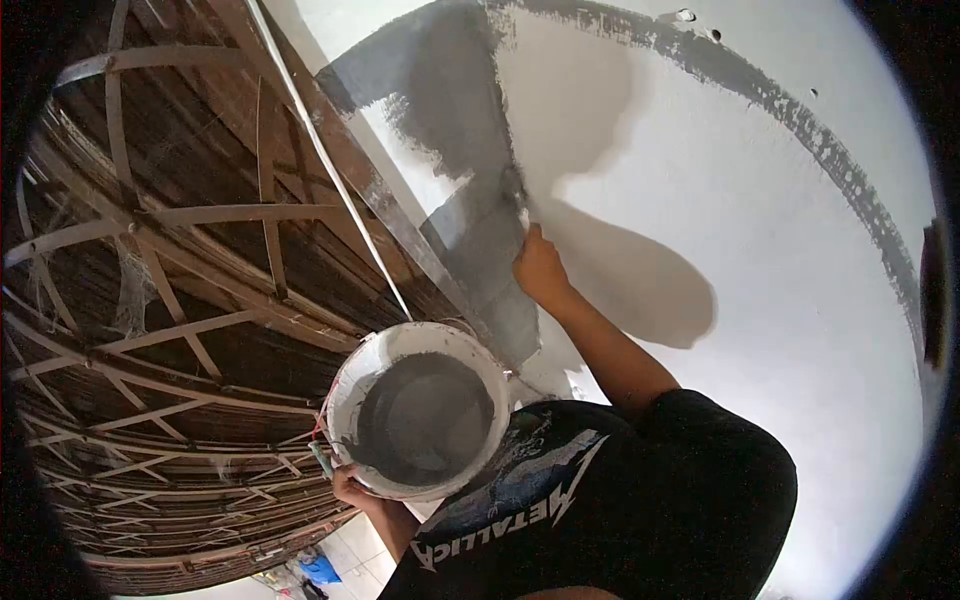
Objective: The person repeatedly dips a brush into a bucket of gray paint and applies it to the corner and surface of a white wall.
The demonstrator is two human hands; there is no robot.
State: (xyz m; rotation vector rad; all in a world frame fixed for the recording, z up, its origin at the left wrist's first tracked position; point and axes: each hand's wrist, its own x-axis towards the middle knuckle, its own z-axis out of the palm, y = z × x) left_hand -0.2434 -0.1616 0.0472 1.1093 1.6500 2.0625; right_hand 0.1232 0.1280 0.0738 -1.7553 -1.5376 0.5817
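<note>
My right hand (540,265) is closed around the light handle of a brush (519,192), whose dark bristles touch the grey-painted strip of the wall (487,225). A white bucket (500,385) with grey paint (425,420) inside is in front of my chest. My left hand (350,487) grips its lower left side, with its fingers partly hidden by the bucket. A small greenish handle piece (322,459) shows beside that hand.
Brown roof slats and beams (190,215) fill the left side. A white pipe (330,165) runs down towards the bucket. A grey band (790,110) curves across the white wall (780,240). A blue item (320,570) lies on the tiled floor (357,553).
</note>
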